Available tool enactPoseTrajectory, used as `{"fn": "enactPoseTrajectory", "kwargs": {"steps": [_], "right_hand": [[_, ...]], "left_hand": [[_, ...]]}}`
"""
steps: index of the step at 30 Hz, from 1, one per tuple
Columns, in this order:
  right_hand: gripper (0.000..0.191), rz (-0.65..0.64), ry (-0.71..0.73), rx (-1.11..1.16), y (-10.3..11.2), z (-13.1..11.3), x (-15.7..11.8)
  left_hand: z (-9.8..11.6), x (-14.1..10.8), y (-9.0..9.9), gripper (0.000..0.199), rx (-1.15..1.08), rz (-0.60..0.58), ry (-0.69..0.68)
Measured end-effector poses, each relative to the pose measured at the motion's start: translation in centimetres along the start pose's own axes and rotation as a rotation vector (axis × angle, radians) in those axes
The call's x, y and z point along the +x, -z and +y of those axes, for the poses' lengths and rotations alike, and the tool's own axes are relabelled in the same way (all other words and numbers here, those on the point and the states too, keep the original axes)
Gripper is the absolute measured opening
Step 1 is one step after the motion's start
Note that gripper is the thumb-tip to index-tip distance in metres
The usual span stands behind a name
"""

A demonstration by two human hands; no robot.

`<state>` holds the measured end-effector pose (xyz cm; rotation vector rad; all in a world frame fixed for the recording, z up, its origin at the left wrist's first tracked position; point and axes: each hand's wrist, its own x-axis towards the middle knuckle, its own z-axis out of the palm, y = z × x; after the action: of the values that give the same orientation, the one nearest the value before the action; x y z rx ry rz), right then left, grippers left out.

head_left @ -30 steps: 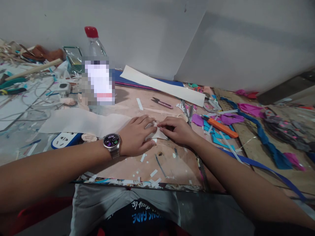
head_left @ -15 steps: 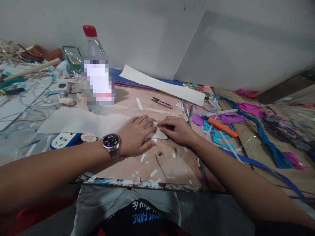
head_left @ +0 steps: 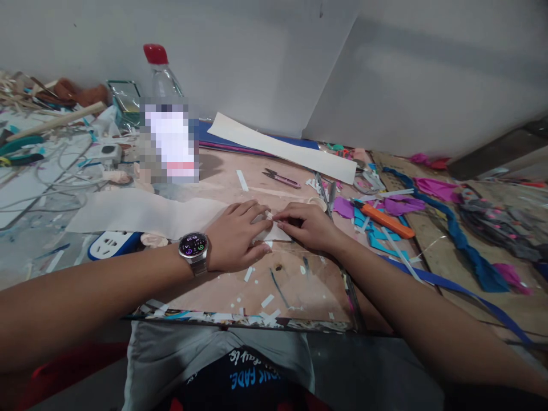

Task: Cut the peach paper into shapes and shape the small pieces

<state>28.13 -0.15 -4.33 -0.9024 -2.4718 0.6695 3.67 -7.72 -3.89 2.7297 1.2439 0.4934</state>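
A long off-white strip that looks like paper or thin fabric (head_left: pixel 141 212) lies across the wooden board, its right end under my hands. My left hand (head_left: pixel 240 235), with a watch on its wrist, lies flat on this strip, fingers stretched out to the right. At the strip's right end, my right hand (head_left: pixel 302 225) has thumb and forefinger pinched together, close to the left fingertips. A small white bit shows by the pinch, too small to name. The other fingers of the right hand are curled and partly hidden.
Behind the hands lie small thread snips (head_left: pixel 281 178) and another cream strip (head_left: pixel 282 149). A red-capped bottle (head_left: pixel 166 83) stands back left, partly blurred. An orange utility knife (head_left: pixel 383 220) rests among scraps at right. A power socket (head_left: pixel 107 244) sits left, near cables.
Hardly anything differs. Both hands keep their places on the strip, with only a very slight shift at the right fingertips.
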Motion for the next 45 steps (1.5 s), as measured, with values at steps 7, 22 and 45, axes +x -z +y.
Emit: {"fn": "enactPoseTrajectory", "kwargs": {"steps": [7, 22, 45], "right_hand": [[0.020, -0.015, 0.000, 0.004, 0.05, -0.12, 0.04], [0.023, -0.038, 0.032, -0.025, 0.32, -0.60, -0.18], [0.014, 0.034, 0.005, -0.032, 0.50, 0.07, 0.22]], "left_hand": [[0.05, -0.09, 0.09, 0.049, -0.001, -0.011, 0.008], [0.02, 0.05, -0.34, 0.060, 0.003, 0.000, 0.026], [0.33, 0.25, 0.09, 0.061, 0.037, -0.016, 0.032]]}}
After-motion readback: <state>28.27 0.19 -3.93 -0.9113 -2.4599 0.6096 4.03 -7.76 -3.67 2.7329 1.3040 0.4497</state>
